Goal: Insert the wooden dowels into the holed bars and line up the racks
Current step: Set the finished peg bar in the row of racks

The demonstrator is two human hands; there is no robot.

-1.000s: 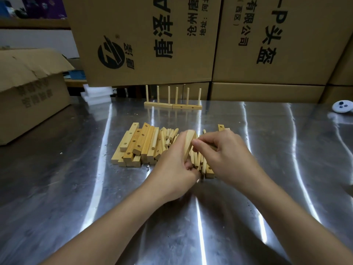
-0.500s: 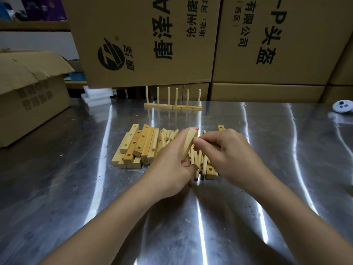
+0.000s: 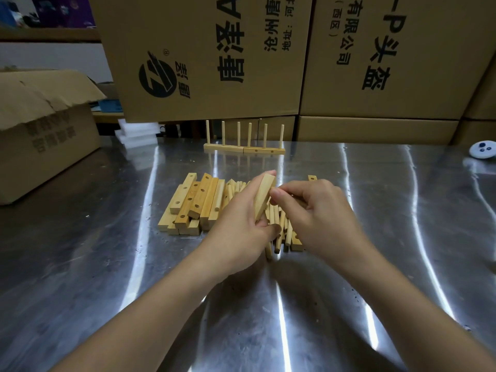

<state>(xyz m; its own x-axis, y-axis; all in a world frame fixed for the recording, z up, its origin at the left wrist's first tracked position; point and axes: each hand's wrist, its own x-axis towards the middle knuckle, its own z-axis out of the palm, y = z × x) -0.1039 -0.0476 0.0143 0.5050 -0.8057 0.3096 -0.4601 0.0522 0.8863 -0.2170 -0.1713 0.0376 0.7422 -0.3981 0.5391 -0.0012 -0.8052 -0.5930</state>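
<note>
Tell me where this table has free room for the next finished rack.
Free: the table right of the two finished racks, up to the white device; left, between the bar pile and the open carton. Crowded: the middle, where loose dowels, the left hand gripping a bar and the right hand meet.

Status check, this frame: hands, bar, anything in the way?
Left hand grips wooden bar, tilted up. Right hand pinched at its upper end, contents hidden. Two racks stand behind; loose pile under hands.

racks (image 3: 224,148): 2 | upright dowels (image 3: 238,134): 6 | held bar (image 3: 263,196): 1
</note>
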